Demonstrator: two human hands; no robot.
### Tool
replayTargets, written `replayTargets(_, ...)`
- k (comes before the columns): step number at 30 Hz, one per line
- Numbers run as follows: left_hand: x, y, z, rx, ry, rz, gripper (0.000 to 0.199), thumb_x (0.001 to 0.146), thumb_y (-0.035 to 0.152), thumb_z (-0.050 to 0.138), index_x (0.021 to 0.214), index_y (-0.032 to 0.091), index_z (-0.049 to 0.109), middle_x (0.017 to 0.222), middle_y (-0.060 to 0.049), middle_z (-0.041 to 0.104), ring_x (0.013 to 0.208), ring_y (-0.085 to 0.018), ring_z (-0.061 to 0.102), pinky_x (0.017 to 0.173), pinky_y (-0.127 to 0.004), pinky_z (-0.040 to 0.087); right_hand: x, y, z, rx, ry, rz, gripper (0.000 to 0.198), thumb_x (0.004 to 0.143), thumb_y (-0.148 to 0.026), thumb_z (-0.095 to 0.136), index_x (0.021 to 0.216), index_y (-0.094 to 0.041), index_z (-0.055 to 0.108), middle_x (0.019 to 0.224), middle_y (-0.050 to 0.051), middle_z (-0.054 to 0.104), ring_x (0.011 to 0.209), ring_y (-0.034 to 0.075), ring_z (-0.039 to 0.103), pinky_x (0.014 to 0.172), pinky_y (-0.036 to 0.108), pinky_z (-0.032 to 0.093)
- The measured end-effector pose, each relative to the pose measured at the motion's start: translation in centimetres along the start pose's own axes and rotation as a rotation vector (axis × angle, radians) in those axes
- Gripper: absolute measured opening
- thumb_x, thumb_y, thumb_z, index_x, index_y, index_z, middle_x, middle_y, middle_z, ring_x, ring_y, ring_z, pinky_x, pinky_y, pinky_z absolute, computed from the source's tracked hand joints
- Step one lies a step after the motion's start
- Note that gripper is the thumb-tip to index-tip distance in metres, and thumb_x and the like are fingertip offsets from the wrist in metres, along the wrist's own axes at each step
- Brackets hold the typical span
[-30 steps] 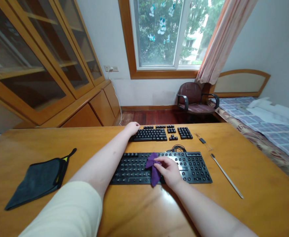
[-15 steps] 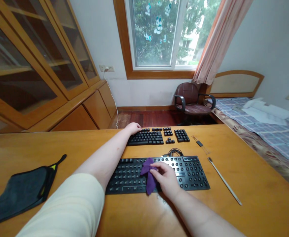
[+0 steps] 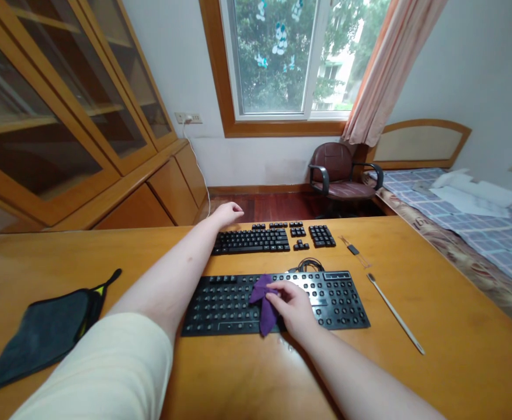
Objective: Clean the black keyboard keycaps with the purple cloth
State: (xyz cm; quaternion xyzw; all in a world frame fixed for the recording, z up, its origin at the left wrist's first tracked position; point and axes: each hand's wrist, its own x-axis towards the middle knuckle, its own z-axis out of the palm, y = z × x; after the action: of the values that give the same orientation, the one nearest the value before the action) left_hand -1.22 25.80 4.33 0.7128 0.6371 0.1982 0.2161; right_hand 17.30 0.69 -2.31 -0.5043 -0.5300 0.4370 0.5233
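My right hand (image 3: 294,306) pinches a purple cloth (image 3: 267,318) that rests on the black keyboard base (image 3: 220,309), whose keycaps are off over most of it. A few dark caps still show along its top left. Beyond the base, loose black keycaps (image 3: 256,240) lie in keyboard order near the far edge of the desk. My left hand (image 3: 228,214) is raised just past the upper left end of these keycaps. Its fingers are pinched together; whatever may be between them is too small to make out.
On the desk (image 3: 347,379), a thin brush (image 3: 398,318) and a wire keycap puller (image 3: 353,249) lie to the right. A coiled cable (image 3: 310,265) sits behind the base. A dark zip pouch (image 3: 54,329) lies left. Past the desk stands a chair (image 3: 337,169).
My left hand has lifted off the keycaps and moved a little up and left. My right hand stays on the base with the cloth. The view has shifted slightly.
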Motion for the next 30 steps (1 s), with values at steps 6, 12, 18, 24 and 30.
replayTargets(6, -11.0, 3.3, 0.6, -0.78, 0.065, 0.122, 0.028, 0.078, 0.037, 0.051, 0.095, 0.015, 0.057, 0.088, -0.006, 0.066, 0.081, -0.015, 0.063, 0.077, -0.029, 0.049, 0.2, 0.6, 0.0, 0.065, 0.015, 0.03, 0.017, 0.068, -0.027, 0.066, 0.083, -0.018, 0.069, 0.073, 0.003, 0.066, 0.062, 0.015, 0.057, 0.06, 0.028, 0.047)
replayTargets(12, -21.2, 4.2, 5.2, -0.942, 0.058, 0.044, 0.021, 0.074, 0.033, 0.059, 0.088, 0.017, 0.062, 0.085, -0.004, 0.065, 0.08, -0.015, 0.062, 0.076, -0.027, 0.049, 0.6, -0.1, -0.3, 0.25, 0.072, 0.085, 0.023, 0.067, -0.032, 0.069, 0.085, -0.018, 0.066, 0.082, 0.005, 0.07, 0.073, 0.018, 0.063, 0.071, 0.032, 0.05)
replayTargets(18, -21.7, 3.0, 7.1, -1.062, 0.134, -0.004, 0.022, 0.072, 0.033, 0.063, 0.088, 0.017, 0.061, 0.082, -0.003, 0.066, 0.072, -0.014, 0.063, 0.072, -0.027, 0.051, 0.5, -0.4, -0.5, 0.281, 0.102, 0.078, 0.026, 0.067, -0.034, 0.07, 0.086, -0.018, 0.066, 0.084, 0.006, 0.07, 0.077, 0.019, 0.064, 0.076, 0.034, 0.05)
replayTargets(24, -21.8, 3.5, 8.2, -1.074, 0.065, -0.019, 0.018, 0.069, 0.03, 0.064, 0.083, 0.017, 0.064, 0.08, -0.003, 0.068, 0.071, -0.014, 0.063, 0.07, -0.027, 0.051, 0.5, -0.2, -0.8, 0.254, 0.058, 0.06, 0.026, 0.07, -0.034, 0.067, 0.092, -0.02, 0.068, 0.093, 0.007, 0.07, 0.087, 0.021, 0.064, 0.085, 0.038, 0.049)
replayTargets(30, -22.3, 3.7, 9.0, -1.003, 0.055, 0.015, 0.014, 0.069, 0.027, 0.064, 0.078, 0.018, 0.065, 0.079, -0.004, 0.069, 0.075, -0.016, 0.064, 0.072, -0.028, 0.051, 0.3, -0.1, -1.0, 0.141, -0.022, -0.026, 0.024, 0.073, -0.03, 0.065, 0.095, -0.02, 0.069, 0.101, 0.007, 0.068, 0.095, 0.021, 0.062, 0.091, 0.039, 0.045)
